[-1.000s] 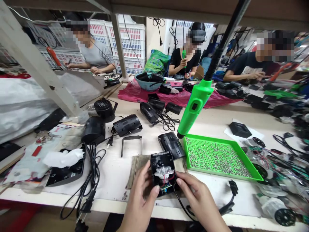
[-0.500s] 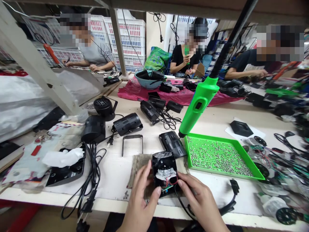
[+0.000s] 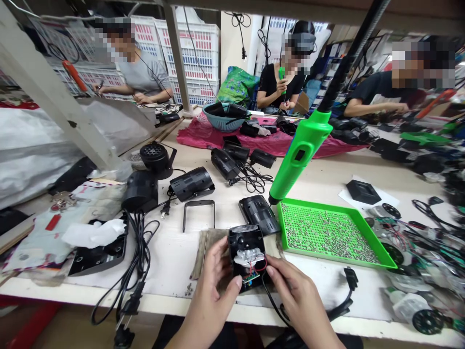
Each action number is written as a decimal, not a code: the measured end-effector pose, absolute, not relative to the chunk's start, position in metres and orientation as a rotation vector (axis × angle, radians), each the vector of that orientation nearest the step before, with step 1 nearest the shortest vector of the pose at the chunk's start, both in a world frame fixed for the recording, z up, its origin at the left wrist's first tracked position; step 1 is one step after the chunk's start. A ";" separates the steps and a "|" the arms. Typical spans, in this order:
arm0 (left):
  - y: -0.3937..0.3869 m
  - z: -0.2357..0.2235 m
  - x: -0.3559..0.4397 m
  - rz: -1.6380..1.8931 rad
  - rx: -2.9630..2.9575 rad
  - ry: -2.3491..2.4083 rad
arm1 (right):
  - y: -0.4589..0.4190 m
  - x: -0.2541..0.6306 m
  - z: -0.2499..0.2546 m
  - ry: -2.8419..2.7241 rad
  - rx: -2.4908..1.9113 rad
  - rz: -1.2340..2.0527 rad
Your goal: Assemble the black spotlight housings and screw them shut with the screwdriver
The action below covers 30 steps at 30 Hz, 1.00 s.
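Observation:
An opened black lamp housing (image 3: pixel 238 242) stands over a cloth pad near the front edge of the table. Inside it show a clear plastic lens part (image 3: pixel 249 257), red wires (image 3: pixel 259 264) and a small green circuit board (image 3: pixel 250 277). My left hand (image 3: pixel 218 286) grips the housing's left side, thumb at the lower front corner. At the right edge, close to the red wires, the thumb and index finger of my right hand (image 3: pixel 294 286) are closed on the rim. A black cable (image 3: pixel 271 298) runs down from the housing beside that hand. Behind it lies a black housing shell (image 3: pixel 258 213).
A green screwdriver (image 3: pixel 300 155) hangs above a green tray (image 3: pixel 390 259) of screws. Left of centre are a U-shaped bracket (image 3: pixel 199 203), assembled lamps (image 3: pixel 192 184) and coiled cords (image 3: pixel 136 261). Loose wired lens parts (image 3: pixel 414 310) crowd the right side. Co-workers sit across the table.
The housing has tipped slightly in my hands, so its round grille shows less and the circuit board more. Both hands keep nearly the same place on it.

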<state>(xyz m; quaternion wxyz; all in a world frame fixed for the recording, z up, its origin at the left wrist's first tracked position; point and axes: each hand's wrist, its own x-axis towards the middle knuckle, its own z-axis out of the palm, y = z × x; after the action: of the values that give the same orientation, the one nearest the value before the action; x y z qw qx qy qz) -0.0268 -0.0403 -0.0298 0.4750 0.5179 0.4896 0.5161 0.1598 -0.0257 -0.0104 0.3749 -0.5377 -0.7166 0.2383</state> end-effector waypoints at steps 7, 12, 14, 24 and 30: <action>-0.046 -0.027 -0.027 1.270 1.263 1.228 | -0.027 0.162 -0.014 -1.827 -1.372 0.634; -0.048 -0.019 -0.023 1.260 1.170 1.252 | -0.027 0.162 -0.014 -1.831 -1.378 0.636; -0.047 -0.016 -0.022 1.265 1.137 1.247 | -0.027 0.162 -0.013 -1.838 -1.384 0.632; -0.041 -0.018 -0.030 1.167 1.146 1.151 | -0.023 0.160 -0.007 -1.863 -1.446 0.624; -0.040 -0.015 -0.029 1.170 1.126 1.132 | -0.018 0.162 0.000 -1.908 -1.455 0.555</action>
<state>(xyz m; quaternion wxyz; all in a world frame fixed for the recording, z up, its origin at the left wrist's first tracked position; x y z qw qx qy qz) -0.0288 -0.0401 -0.0147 0.5489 0.4756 0.4780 0.4940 0.1621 -0.0177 -0.0004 0.3329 -0.5569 -0.7307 0.2125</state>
